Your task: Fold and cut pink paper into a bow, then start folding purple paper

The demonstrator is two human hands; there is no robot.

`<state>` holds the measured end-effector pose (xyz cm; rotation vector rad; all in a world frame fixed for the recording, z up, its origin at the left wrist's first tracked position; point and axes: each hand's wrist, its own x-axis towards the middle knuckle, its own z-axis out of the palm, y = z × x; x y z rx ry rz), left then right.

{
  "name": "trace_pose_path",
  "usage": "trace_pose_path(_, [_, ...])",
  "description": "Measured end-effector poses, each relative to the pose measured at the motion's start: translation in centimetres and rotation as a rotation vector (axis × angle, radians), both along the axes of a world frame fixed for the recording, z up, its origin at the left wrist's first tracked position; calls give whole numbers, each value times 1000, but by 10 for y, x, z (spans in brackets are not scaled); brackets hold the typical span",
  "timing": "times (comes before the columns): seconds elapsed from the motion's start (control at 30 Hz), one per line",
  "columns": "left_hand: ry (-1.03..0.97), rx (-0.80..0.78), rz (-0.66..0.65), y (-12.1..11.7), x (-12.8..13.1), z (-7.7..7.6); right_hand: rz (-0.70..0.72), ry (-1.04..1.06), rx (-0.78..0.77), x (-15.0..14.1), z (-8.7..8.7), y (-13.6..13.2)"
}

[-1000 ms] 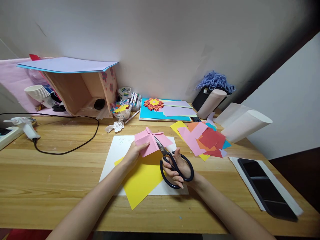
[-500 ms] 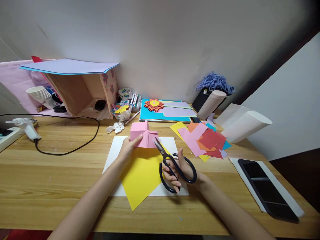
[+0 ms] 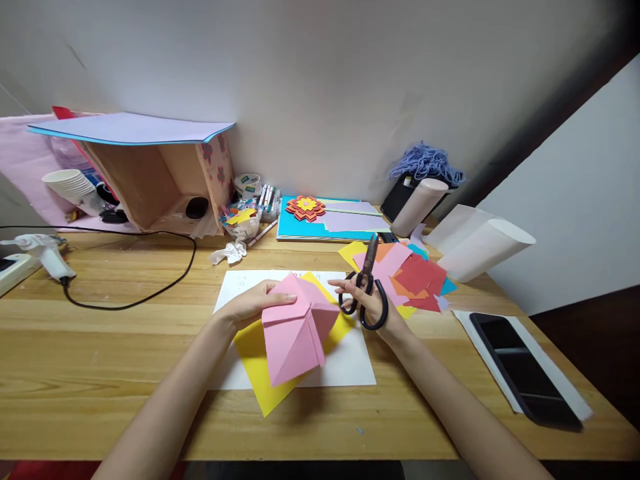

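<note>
Paper [image 3: 290, 333], pink, creased, folded, left grip [image 3: 254, 303] pinching it, right grip [image 3: 371, 302] holding black-handled scissors [image 3: 368, 267]

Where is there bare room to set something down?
Bare desk shows between the glue gun and the left forearm, and between the right forearm and the phone. It is crowded mid-desk, where the left hand holds pink paper over a white sheet and the right hand holds scissors, at the coloured scraps, and along the wall.
</note>
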<state>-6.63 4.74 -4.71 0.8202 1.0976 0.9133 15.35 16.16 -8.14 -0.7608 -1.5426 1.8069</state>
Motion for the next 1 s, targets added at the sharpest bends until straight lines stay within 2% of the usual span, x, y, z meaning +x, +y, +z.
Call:
trace_pose_path(0.1, [48,3,-122,1,4,-1,146,-18,-115,-4,-2,-10])
trace_pose_path(0.2, [92,3,-158,2,3,-4,132,-46,-75,-6,-7,-13])
trace_pose_path(0.3, [119,3,-70,5,-1,-9,63,-40,-87,-5,-10,-9])
trace_pose_path(0.43, [32,-9,105,10,-4,-15,-28,12,-115,-4,-9,-6])
trace_pose_path(0.6, [-34,13,265,11,-2,-16,7,10,-99,-4,-8,-7])
trace_pose_path(0.77, [-8,119,189,6,3,-5,-33,52,-167,-2,-3,-2])
trace_pose_path(1.0, [190,61,95,2,13,0,249,43,-173,2,1,-10])
